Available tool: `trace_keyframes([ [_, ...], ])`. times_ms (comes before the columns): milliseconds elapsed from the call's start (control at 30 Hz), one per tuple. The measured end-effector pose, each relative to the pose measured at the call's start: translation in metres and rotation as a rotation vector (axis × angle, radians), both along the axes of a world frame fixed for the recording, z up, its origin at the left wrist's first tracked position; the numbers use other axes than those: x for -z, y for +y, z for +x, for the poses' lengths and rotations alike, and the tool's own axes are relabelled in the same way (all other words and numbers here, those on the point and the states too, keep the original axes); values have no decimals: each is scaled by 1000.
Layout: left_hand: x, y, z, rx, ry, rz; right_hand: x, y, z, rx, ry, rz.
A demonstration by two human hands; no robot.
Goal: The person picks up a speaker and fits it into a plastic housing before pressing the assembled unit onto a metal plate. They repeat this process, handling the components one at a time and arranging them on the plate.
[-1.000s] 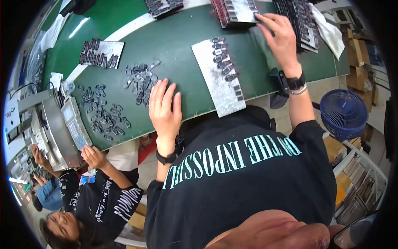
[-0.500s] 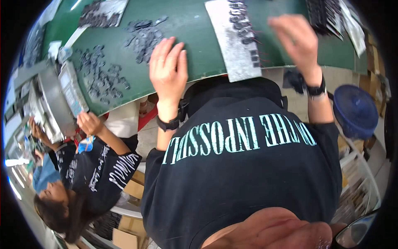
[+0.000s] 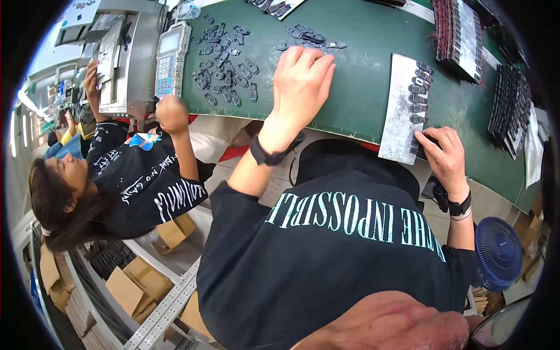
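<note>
My left hand (image 3: 300, 84) is over the loose pile of small black plastic parts (image 3: 308, 36), its fingers curled down and their tips hidden beneath the hand. A long grey metal plate (image 3: 396, 99) lies near the table's front edge, with a row of small black parts (image 3: 419, 90) along its right side. At the near end of that row is my right hand (image 3: 444, 156), thumb and forefinger closed at the plate's edge around a small black part that is mostly hidden by the fingertips.
More black parts (image 3: 224, 64) lie scattered on the green table (image 3: 356, 87) to the left, beside a grey keypad device (image 3: 170, 61). Loaded plates (image 3: 461, 38) are stacked at the far right. A co-worker (image 3: 128, 169) sits at left; a blue fan (image 3: 499, 254) stands at right.
My right hand has come down from the air beside the plate to the near end of its row. My left hand has moved over the pile. The view has shifted.
</note>
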State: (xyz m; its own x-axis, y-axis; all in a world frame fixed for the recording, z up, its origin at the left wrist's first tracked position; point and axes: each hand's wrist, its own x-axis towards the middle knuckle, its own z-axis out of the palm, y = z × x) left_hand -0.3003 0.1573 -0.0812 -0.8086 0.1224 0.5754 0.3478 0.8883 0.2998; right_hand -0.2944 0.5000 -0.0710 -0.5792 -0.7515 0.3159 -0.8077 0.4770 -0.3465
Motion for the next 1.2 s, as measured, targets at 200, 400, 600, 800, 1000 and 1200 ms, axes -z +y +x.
trace_keyframes([
  [200,0,4,-47,146,-48,-439,1,-3,-3,3,-87,20],
  [400,6,21,-52,137,-49,-574,-4,1,7,-5,-56,74],
  [600,-10,24,-49,116,-132,-241,-7,-1,7,-7,11,134],
  [800,-20,47,-15,154,-216,444,-26,-10,-5,-82,-107,342],
  [1000,-6,81,6,166,-654,981,-21,3,-7,-109,-60,415],
  [1200,18,85,9,72,-616,943,-5,8,-13,-136,-43,269],
])
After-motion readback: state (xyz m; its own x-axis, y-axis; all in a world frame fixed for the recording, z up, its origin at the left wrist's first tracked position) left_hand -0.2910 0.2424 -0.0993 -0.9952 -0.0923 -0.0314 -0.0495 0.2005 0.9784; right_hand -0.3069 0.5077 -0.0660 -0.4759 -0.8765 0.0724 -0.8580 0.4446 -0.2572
